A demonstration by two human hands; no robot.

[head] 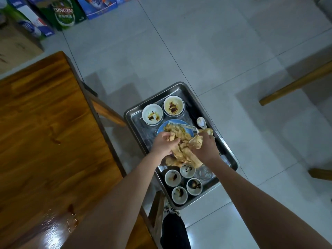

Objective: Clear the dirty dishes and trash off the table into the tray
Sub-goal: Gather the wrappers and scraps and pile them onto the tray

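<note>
A steel tray [181,88] sits to the right of the wooden table [45,132]. In it lie a blue plate [162,127] under a heap of crumpled, stained paper napkins [183,150], two dirty white bowls [152,114] at its far end, several small sauce-stained cups [172,177] at its near end, a white spoon [201,122] and a clear glass [204,173]. My left hand [164,143] grips napkins at the heap's left side. At the right side, my right hand [203,146] grips another wad of them.
Sauce spots and a wet smear [71,220] mark the table's near part. Beer cartons [62,14] and boxes stand on the tiled floor beyond. Wooden bench pieces [294,85] lie at the right. A dark shoe [175,230] shows below the tray.
</note>
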